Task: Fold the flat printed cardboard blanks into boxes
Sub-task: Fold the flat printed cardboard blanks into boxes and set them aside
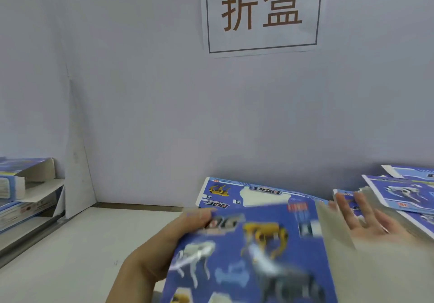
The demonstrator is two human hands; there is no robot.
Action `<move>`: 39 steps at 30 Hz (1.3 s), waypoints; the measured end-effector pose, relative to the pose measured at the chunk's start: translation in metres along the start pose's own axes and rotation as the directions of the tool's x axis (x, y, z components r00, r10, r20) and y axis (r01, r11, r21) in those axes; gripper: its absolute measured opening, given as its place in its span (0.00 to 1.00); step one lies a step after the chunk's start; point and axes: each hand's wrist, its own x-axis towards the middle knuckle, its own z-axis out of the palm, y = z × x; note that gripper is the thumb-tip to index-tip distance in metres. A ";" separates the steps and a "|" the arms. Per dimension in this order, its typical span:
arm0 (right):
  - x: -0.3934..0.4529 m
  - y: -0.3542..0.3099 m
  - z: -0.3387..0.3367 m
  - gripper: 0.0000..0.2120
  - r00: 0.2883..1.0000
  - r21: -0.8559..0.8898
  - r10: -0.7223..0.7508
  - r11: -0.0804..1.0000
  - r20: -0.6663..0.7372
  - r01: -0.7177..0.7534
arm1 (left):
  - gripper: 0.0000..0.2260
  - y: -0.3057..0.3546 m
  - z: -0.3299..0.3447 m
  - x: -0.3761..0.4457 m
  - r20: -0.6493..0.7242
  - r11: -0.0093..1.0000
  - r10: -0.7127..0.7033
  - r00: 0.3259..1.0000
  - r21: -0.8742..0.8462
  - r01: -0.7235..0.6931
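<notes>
Blurred blue printed blank (pixel 246 255) at lower centre, left hand (pixel 164 244) gripping its left edge, right hand (pixel 366 220) fingers spread behind a grey flap — flat blanks (pixel 246 192) behind, folded boxes (pixel 23 185) at left, wall sign (pixel 261 11) at top.

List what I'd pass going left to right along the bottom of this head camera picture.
Folded boxes on the shelf → left hand → blue blank being held → right hand → stack of flat blanks.

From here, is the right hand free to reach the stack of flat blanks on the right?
Probably yes. The right hand is open, fingers spread, holding nothing, right beside the stack of flat blanks; only the grey flap of the blank the left hand grips lies near.
</notes>
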 end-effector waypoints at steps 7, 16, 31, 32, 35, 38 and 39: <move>0.005 0.019 -0.020 0.25 0.991 -0.158 0.123 0.981 0.044 -0.115 | 0.54 0.014 -0.024 0.007 -0.002 0.743 0.458 0.889 -0.547 -0.385; 0.005 0.037 -0.013 0.12 0.990 -0.774 -0.080 0.618 0.114 0.139 | 0.19 -0.043 0.011 0.044 0.155 0.585 0.487 0.860 0.674 -0.452; -0.003 0.070 -0.015 0.18 0.860 -0.787 0.381 -0.387 0.339 0.481 | 0.12 -0.061 0.016 0.048 0.111 0.662 0.319 0.941 0.684 -0.306; -0.003 0.070 -0.015 0.17 0.862 -0.781 0.381 -0.400 0.334 0.480 | 0.12 -0.062 0.016 0.048 0.112 0.665 0.308 0.945 0.685 -0.298; 0.000 0.070 -0.015 0.12 0.861 -0.766 0.376 -0.420 0.342 0.487 | 0.13 -0.061 0.018 0.048 0.113 0.682 0.277 0.954 0.677 -0.278; 0.001 0.068 -0.015 0.10 0.861 -0.765 0.369 -0.416 0.351 0.491 | 0.12 -0.061 0.019 0.047 0.116 0.701 0.274 0.955 0.655 -0.281; 0.001 0.068 -0.016 0.09 0.862 -0.764 0.352 -0.415 0.365 0.494 | 0.12 -0.061 0.019 0.047 0.114 0.709 0.273 0.955 0.648 -0.280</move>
